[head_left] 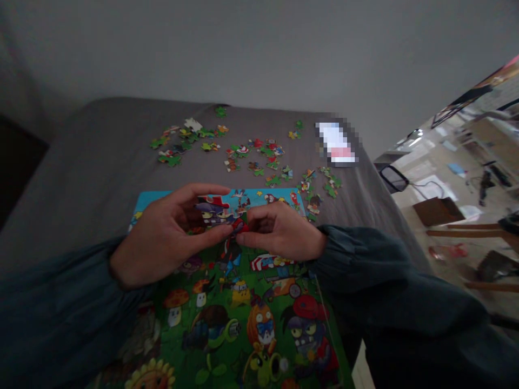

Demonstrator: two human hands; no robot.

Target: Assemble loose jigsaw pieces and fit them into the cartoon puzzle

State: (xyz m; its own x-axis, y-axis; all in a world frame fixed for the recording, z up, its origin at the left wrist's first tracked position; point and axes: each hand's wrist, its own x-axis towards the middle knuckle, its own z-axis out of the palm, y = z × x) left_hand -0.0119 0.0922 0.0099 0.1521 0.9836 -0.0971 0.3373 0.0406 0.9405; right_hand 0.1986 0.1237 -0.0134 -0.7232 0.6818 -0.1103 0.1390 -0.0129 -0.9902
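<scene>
Your left hand (168,237) and your right hand (284,232) meet at the fingertips over the middle of a printed cartoon puzzle picture (150,202), and between them sits a small red puzzle piece (240,226). The fingers (203,194) of your left hand reach across from the left, spread wide at the top, with the thumb side closing in low on the piece. The fingers (259,216) of your right hand curl in tightly from the right and pinch it from that side. Both hands seem to have hold of it, though your fingertips cover most of it, so you can't make out its shape or long axis. Neither hand is clearly nearer: it lies right at the meeting point, just above the picture's surface.

Loose jigsaw pieces (251,156) lie scattered on the grey cloth cover (101,162) beyond the picture, away from you. The closest cluster (314,202) sits just beyond your right hand, past the picture's far edge. Further off, near the cover's far corner, lies a pixelated white and pink object (336,143), too blurred to identify. Dark sleeves (365,259) cover both your forearms.
</scene>
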